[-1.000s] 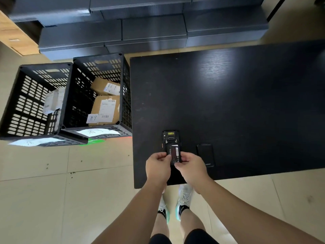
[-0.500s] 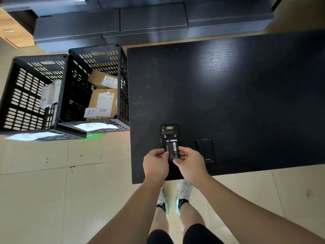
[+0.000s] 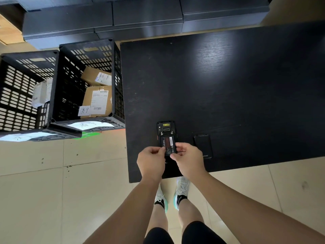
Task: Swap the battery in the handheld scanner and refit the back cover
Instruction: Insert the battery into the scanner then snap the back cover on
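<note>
The black handheld scanner (image 3: 165,129) lies face down near the front edge of the black table (image 3: 228,85), its back open. A black battery (image 3: 168,144) with a red and white label rests over the open bay. My left hand (image 3: 150,161) pinches the battery's near left edge, and my right hand (image 3: 189,160) pinches its near right edge. The scanner's lower half is hidden under my hands. The black back cover (image 3: 203,146) lies flat on the table just right of my right hand.
Two black slatted crates (image 3: 58,81) stand on the tiled floor left of the table; the nearer one holds labelled cardboard parcels (image 3: 96,101). Dark cabinets (image 3: 140,16) run along the far side. My feet stand below the table's front edge.
The battery has moved from a raised, tilted position further up onto the scanner's open back, now lying closer to flat. Both hands stayed on its near end. The camera shifted slightly.
</note>
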A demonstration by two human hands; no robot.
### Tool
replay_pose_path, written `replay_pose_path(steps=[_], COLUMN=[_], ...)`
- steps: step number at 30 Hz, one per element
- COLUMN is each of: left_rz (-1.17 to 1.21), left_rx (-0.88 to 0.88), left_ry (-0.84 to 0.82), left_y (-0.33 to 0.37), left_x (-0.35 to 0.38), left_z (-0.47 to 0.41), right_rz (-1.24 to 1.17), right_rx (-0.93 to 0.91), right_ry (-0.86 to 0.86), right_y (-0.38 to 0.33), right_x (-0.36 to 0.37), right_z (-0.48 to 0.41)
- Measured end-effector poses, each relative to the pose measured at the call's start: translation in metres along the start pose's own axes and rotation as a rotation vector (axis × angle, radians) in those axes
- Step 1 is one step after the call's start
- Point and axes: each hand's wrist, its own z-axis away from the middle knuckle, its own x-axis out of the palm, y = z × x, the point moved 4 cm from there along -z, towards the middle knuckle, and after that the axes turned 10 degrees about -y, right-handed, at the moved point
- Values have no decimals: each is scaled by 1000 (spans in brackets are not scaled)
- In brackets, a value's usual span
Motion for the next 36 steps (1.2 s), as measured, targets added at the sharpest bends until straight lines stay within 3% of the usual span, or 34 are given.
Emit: replay_pose_path(steps=[9, 20, 24, 36], left_rz=[-97, -156, -141, -89], left_rx=[54, 119, 106, 78], left_ry=[30, 7, -107, -110], left_y=[7, 5, 1, -4], left_x=[3, -4, -2, -4], left_z=[2, -4, -6, -12], right_rz=[183, 100, 163, 173], right_rx=[-52, 1, 81, 76], right_ry=[59, 98, -3, -35], right_y=[3, 4, 3, 8], right_x=[6, -4, -7, -11], right_z=[0, -3, -14, -25])
